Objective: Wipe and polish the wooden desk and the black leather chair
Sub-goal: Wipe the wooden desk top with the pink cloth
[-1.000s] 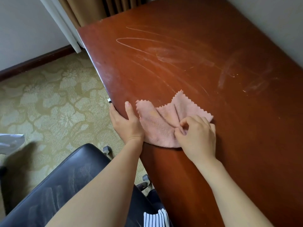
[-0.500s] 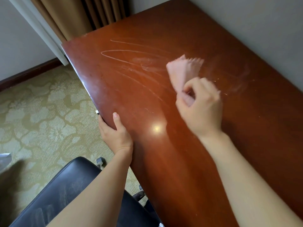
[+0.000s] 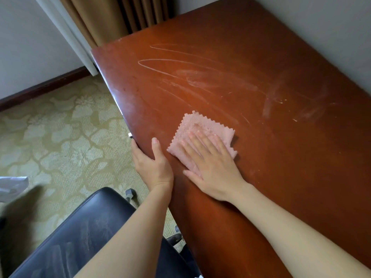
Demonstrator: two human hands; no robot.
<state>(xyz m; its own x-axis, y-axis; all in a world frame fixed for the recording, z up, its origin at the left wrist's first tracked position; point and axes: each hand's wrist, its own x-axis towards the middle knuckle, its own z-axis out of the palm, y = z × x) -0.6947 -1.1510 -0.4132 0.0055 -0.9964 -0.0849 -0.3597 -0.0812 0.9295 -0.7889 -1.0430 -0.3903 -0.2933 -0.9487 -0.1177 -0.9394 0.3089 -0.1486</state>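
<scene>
Pink cloth (image 3: 202,127), airborne moments ago, now flat on wooden desk (image 3: 261,177) toward 6 o'clock | right hand (image 3: 212,165) presses it, fingers straight | left hand (image 3: 152,163) grips desk rim | streaks (image 3: 180,65) at 12 o'clock await wiping

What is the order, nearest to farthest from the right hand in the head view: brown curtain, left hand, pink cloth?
1. pink cloth, pressed flat under the right hand.
2. left hand, just beside it, gripping the desk edge.
3. brown curtain, far back beyond the desk corner.
</scene>
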